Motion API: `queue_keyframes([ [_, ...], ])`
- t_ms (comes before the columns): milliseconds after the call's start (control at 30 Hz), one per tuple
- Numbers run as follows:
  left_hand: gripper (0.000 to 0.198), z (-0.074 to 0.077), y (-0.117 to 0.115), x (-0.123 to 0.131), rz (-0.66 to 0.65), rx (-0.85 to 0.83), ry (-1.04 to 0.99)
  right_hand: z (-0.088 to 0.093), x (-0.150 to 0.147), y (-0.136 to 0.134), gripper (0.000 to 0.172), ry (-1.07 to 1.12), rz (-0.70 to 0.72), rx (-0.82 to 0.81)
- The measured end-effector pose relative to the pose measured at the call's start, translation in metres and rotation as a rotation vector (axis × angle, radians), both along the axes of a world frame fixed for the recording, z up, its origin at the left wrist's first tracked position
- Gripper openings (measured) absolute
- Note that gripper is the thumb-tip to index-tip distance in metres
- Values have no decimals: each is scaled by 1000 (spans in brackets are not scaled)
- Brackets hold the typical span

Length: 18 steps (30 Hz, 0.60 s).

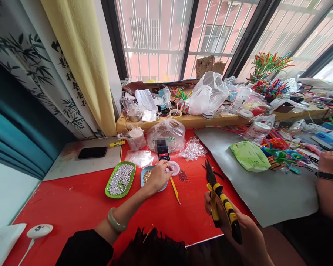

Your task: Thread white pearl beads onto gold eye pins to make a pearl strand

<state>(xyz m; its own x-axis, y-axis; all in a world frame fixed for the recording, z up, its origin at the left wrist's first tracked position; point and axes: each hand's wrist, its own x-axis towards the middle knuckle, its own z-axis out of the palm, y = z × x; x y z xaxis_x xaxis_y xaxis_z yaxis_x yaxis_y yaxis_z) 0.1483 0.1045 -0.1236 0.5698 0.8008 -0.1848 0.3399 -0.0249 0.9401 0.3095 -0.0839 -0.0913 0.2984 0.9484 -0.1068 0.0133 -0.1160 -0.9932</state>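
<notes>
My right hand (238, 221) is wrapped round the yellow-and-black handles of a pair of pliers (211, 175), whose jaws point up and away from me. Over the right side of a small blue tray (142, 180) of gold beads (147, 176), my left hand (162, 176) has its fingertips pinched together. Whatever sits between those fingertips is too small to make out. Just beyond them lies a round, clear spool (175, 168). Yellow tweezers (175, 191) rest on the red tabletop beside the tray. To the left, a green tray (107, 188) holds many silvery pearl beads (122, 180).
Behind the trays are clear bags (166, 135) and small plastic packets (193, 148). A phone (92, 152) and a yellow glue stick (117, 143) lie at left. On the right, a green packet (249, 156) sits on a grey mat (288, 192), near another person's hand (329, 162).
</notes>
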Motion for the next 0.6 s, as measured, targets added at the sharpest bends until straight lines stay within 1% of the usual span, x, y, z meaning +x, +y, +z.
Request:
queue_keyframes([
  [67, 13, 9, -1, -1, -10, -31, -36, 6, -6, 12, 45, 99, 26, 55],
  [133, 13, 20, -1, -4, -26, -87, -87, 12, -12, 22, 45, 188, 51, 105],
  [233, 19, 44, -4, -16, -27, -158, -199, 21, -23, 29, 45, 258, 74, 168],
  [300, 18, 63, -9, -29, 20, -168, -281, 28, -33, 30, 45, 318, 112, 215],
  [367, 17, 81, -16, -42, 96, -152, -352, 33, -43, 28, 49, 393, 176, 263],
  [433, 16, 95, -24, -52, 174, -124, -408, 37, -53, 26, 55, 460, 260, 289],
  [500, 15, 103, -31, -60, 235, -98, -452, 38, -60, 26, 59, 494, 337, 256],
  [600, 14, 106, -37, -66, 297, -70, -498, 38, -67, 26, 57, 496, 420, 151],
])
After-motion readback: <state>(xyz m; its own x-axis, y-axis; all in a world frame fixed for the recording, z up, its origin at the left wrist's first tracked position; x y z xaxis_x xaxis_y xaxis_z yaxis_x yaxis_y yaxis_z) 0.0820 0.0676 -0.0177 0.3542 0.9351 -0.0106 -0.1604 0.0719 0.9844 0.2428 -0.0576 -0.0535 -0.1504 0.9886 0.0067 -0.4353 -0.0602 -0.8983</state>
